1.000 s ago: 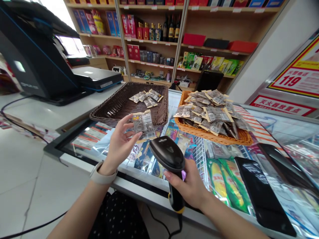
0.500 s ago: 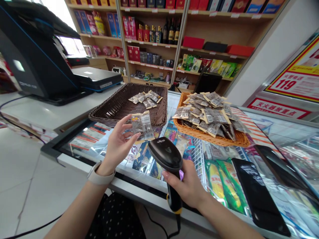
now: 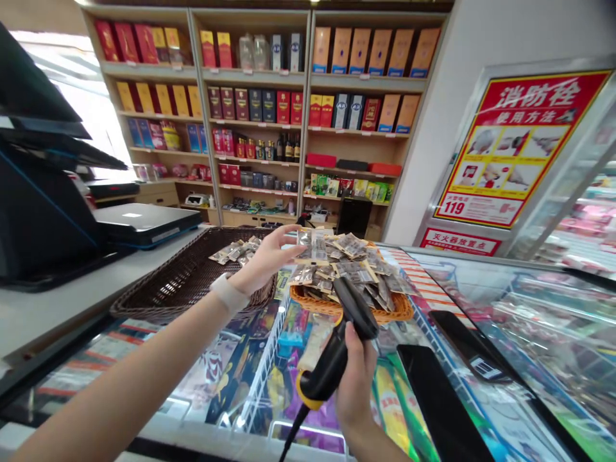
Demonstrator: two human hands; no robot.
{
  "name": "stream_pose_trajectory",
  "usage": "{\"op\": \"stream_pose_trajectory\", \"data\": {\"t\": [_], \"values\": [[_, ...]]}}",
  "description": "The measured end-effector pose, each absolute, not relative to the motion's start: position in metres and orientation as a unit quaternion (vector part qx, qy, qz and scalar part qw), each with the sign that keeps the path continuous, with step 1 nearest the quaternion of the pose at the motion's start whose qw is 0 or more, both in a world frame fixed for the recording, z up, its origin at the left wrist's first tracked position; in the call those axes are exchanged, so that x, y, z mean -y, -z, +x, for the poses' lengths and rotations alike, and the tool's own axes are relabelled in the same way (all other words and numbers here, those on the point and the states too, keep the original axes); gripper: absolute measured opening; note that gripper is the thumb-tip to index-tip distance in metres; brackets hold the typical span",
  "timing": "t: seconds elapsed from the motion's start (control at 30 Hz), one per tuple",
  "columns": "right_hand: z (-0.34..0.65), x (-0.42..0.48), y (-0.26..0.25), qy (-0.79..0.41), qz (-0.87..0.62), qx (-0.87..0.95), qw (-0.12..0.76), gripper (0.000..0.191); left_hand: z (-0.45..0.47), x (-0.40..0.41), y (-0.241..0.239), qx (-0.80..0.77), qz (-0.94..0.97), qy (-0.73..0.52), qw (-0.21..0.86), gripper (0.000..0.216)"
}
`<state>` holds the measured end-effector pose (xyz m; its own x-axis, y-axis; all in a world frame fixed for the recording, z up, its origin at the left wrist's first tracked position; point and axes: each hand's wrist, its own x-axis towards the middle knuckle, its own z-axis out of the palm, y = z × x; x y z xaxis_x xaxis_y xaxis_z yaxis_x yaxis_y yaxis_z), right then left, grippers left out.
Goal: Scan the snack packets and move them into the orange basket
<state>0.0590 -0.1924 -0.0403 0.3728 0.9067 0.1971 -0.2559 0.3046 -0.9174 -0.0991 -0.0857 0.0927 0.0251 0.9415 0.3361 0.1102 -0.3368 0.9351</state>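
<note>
My left hand (image 3: 274, 258) reaches out between the two baskets, thumb and fingers closed on a small clear snack packet (image 3: 315, 245) with pale ends. That packet is held up at the near left side of an orange wicker basket (image 3: 332, 310), which is heaped with similar packets (image 3: 359, 273). In my right hand (image 3: 355, 378) is a black barcode scanner (image 3: 332, 362) with yellow trim, its head tilted up in front of the orange basket. A dark brown wicker basket (image 3: 158, 292), partly behind my left forearm, has several packets (image 3: 235, 250) inside.
Both baskets stand on a glass-topped freezer (image 3: 231, 378) with packaged goods under the glass. Two black phone-like slabs, the nearer one (image 3: 440, 401) and the farther one (image 3: 474, 346), lie at right. A checkout machine (image 3: 43, 212) stands left. Stocked shelves (image 3: 260, 77) line the back.
The view has tilted up. My left hand has moved forward and right, carrying the packet from before the dark basket to the orange one. The scanner has turned, its head now toward the orange basket.
</note>
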Motion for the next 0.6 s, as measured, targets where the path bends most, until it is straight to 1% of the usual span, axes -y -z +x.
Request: {"op": "stream_pose_trajectory", "data": {"t": [0.07, 0.1, 0.13, 0.17, 0.27, 0.33, 0.6], "values": [[0.062, 0.187, 0.033, -0.421, -0.424, 0.329, 0.731, 0.045, -0.08, 0.065, -0.086, -0.433, 0.596, -0.512, 0.441, 0.046], [0.062, 0.186, 0.029, -0.428, -0.425, 0.309, 0.736, 0.046, -0.072, 0.058, -0.081, -0.441, 0.606, -0.496, 0.438, 0.043], [0.063, 0.184, 0.027, -0.433, -0.426, 0.297, 0.737, 0.047, -0.065, 0.052, -0.076, -0.456, 0.627, -0.481, 0.409, 0.04], [0.063, 0.183, 0.025, -0.44, -0.427, 0.293, 0.734, 0.047, -0.059, 0.047, -0.071, -0.478, 0.655, -0.464, 0.356, 0.039], [0.061, 0.184, 0.022, -0.456, -0.431, 0.297, 0.72, 0.047, -0.049, 0.039, -0.057, -0.53, 0.729, -0.397, 0.172, 0.037], [0.058, 0.186, 0.022, -0.468, -0.429, 0.292, 0.715, 0.047, -0.047, 0.038, -0.051, -0.541, 0.748, -0.365, 0.119, 0.037], [0.053, 0.187, 0.021, -0.485, -0.429, 0.313, 0.695, 0.044, -0.056, 0.041, -0.048, -0.549, 0.731, -0.388, 0.113, 0.047]]}}
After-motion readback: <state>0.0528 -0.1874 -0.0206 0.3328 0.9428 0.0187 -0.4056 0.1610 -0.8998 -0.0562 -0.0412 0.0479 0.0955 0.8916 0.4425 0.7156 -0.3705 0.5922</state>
